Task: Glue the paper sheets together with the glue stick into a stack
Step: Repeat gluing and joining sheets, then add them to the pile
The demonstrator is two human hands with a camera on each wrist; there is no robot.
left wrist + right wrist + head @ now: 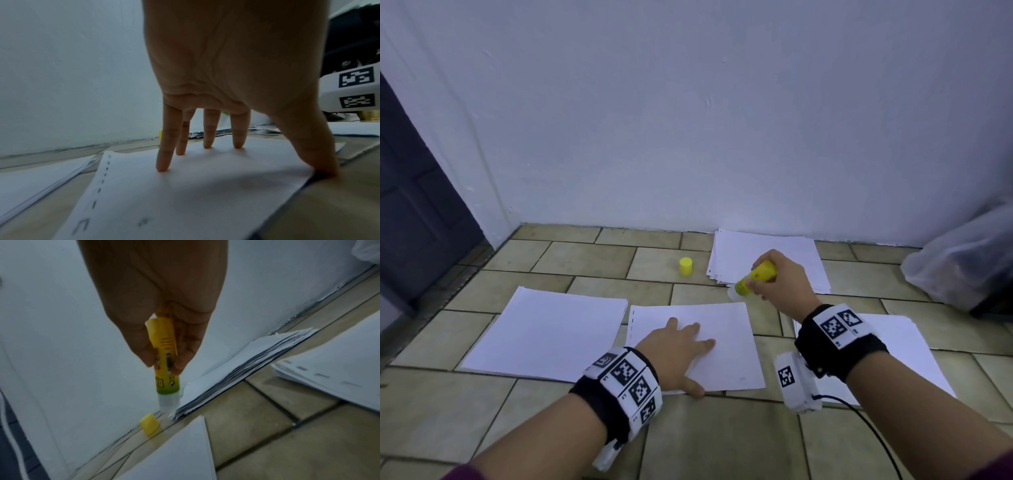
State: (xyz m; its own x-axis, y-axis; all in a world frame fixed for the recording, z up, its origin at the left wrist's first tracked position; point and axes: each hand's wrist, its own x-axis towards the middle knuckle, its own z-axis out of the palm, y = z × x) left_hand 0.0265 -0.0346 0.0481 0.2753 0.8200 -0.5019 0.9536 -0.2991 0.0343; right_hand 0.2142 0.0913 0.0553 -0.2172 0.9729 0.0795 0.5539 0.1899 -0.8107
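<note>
My left hand (681, 346) lies flat with straight fingers (164, 155) pressing the middle paper sheet (726, 356) onto the tiled floor; the sheet (185, 194) has a dashed line along its left edge. My right hand (774, 277) grips a yellow glue stick (756, 277), uncapped, its whitish tip just above the sheet's far right corner. In the right wrist view the glue stick (165, 363) points down between thumb and fingers. Its yellow cap (685, 266) stands on the floor beyond the sheet; the cap (149, 423) shows near the wall.
A stack of sheets (544, 332) lies to the left, another stack (907, 346) to the right under my right wrist, and a fanned pile (763, 253) sits against the white wall. A clear plastic bag (962, 260) rests at the far right. A dark door (410, 192) stands left.
</note>
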